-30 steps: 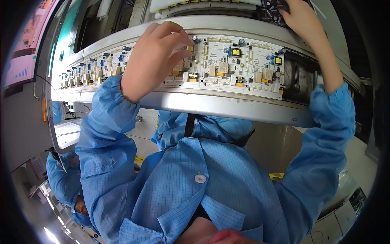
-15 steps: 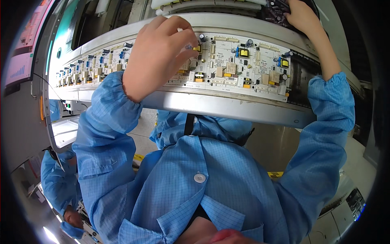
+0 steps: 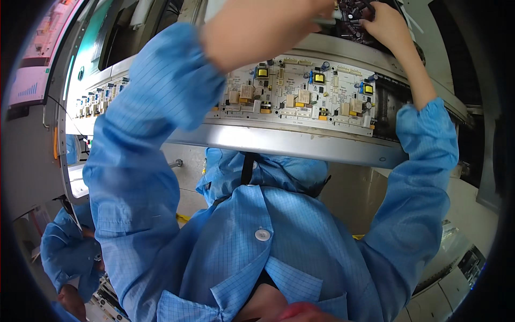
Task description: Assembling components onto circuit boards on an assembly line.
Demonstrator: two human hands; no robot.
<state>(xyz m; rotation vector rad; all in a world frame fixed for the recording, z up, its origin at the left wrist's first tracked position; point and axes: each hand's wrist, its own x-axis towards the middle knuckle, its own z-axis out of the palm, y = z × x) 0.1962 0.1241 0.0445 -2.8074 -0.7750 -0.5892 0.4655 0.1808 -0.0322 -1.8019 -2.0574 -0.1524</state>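
My left hand [image 3: 263, 32] is raised over the far rail, smeared by motion and partly cut off by the top edge. Its fingers point right, toward a heap of small dark cylindrical capacitors [image 3: 350, 16]. At that heap is my right hand [image 3: 390, 29], its thumb and fingers curled among the parts; what lies between the fingertips is hard to make out. Below both hands, a row of white circuit boards [image 3: 284, 95] carries yellow-topped transformers, blue parts and pale connectors. My left forearm covers the middle of the row.
A metal rail [image 3: 279, 137] runs along the boards' near side. Right of the boards lies a dark track [image 3: 387, 107]. More boards [image 3: 96, 102] continue at left, near a screen [image 3: 29, 86]. Another person in a blue sleeve [image 3: 67, 244] is at lower left.
My left hand has moved up and right from above the boards toward the capacitors. My right hand stays at the heap, shifted slightly. The boards appear slightly further left.
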